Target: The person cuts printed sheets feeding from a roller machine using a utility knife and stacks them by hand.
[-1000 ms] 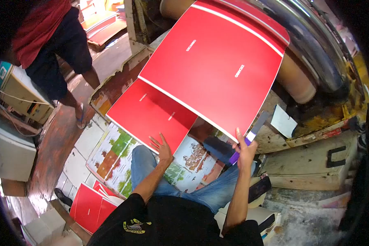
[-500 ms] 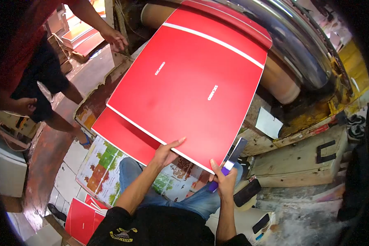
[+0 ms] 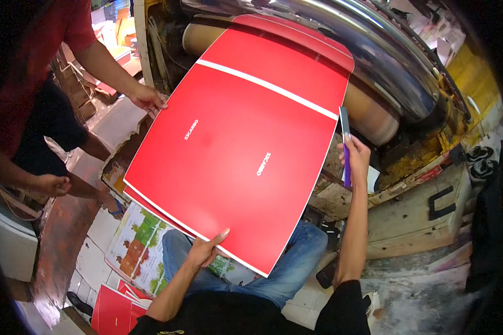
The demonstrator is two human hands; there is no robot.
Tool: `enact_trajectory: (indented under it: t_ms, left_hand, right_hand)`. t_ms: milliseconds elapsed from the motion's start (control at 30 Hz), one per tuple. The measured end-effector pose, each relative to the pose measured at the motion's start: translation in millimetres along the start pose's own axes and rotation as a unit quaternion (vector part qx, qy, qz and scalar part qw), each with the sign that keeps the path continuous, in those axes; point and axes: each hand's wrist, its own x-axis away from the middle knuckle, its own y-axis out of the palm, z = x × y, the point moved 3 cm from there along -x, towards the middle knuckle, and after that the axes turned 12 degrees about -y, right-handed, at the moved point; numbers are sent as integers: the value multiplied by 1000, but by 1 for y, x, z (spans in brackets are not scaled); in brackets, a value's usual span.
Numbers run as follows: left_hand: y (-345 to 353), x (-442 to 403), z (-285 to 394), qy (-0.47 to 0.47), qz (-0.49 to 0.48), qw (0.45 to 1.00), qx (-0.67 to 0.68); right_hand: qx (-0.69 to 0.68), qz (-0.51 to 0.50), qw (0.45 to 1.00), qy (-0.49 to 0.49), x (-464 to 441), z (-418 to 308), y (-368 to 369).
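A large red printed sheet [image 3: 229, 178] with a white stripe and white lettering comes off the roller and spreads over my lap. My left hand [image 3: 204, 254] grips its near edge, thumb on top and fingers beneath. In my right hand [image 3: 356, 159] is a cutter knife [image 3: 346, 167] with a purple handle, its grey blade pointing up beside the sheet's right edge, near the end of the white stripe. Another red sheet [image 3: 156, 207] shows narrowly under the left edge of the top one.
A shiny metal cylinder [image 3: 397, 61] and a brown roller [image 3: 374, 114] stand ahead. At the left, a co-worker's hand [image 3: 148, 100] is at the sheet's left edge. Red sheets [image 3: 114, 315] lie on the floor at lower left. A wooden board [image 3: 413, 218] is on the right.
The sheet has come further toward me, and its near edge is lower. My right hand has left the near corner and moved up the right side with the knife. The co-worker's hand has reached the sheet.
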Motion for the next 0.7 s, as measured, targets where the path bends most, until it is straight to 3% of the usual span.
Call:
enact_trajectory:
  t_ms: [167,233,567,700]
  left_hand:
    - [12,40,18,-70,9,997,-36]
    - [6,41,7,-30,2,998,57]
    - [-11,78,-10,-125,71,989,-36]
    - [-1,92,-9,-118,83,989,23]
  right_hand:
    - [11,-27,1000,8,-34,33,-1]
    - [3,-55,998,1,-24,40,-2]
    - [-7,-63,998,28,12,11,2]
    - [17,-84,995,53,28,42,4]
